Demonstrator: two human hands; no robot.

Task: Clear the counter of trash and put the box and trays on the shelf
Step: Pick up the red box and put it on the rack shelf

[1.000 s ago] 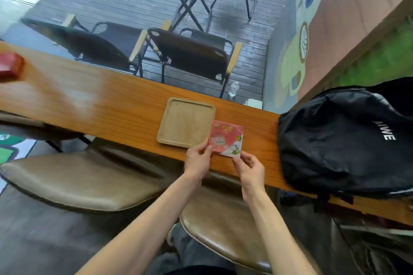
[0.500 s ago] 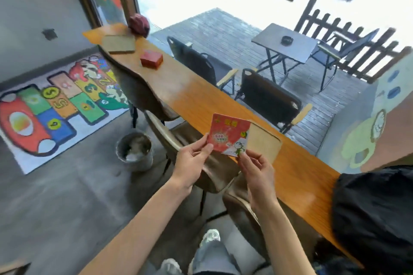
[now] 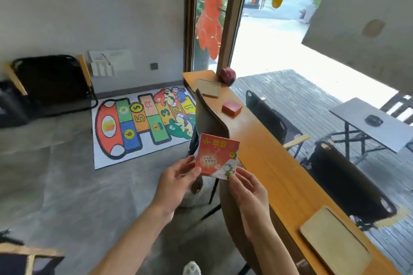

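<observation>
Both hands up in front of the chest, pinched on a flat red printed box [image 3: 218,158]: left hand [image 3: 178,182] with thumb and fingertips on its lower-left edge, right hand [image 3: 247,187] with fingertips on its lower-right corner. Held clear of the wooden counter [image 3: 277,163], face up toward the camera, slightly tilted. Lies to the right of the hands, that counter, running away toward the window.

Likely step: carrying the box off to the shelf. No shelf in view, so where to head cannot be told from here.

To do it well:
- Firm up the hold; thin card, pinched only along the bottom, likely to flex or slip. Better gripped flat across the width, thumb on top, fingers beneath.
- Shift to one hand if possible, freeing the other for a tray.
- Nearest tray [image 3: 335,250] just right of and below the right hand, lying flat on the counter; easy to slide toward the edge and lift.
- Farther ahead of the hands: a small red block [image 3: 231,108], a second wooden tray [image 3: 207,90], and a crumpled red wrapper [image 3: 228,75] near the window post. Wrapper probably the trash.
- Mind the brown chair back [image 3: 209,118] standing just beyond the box.
</observation>
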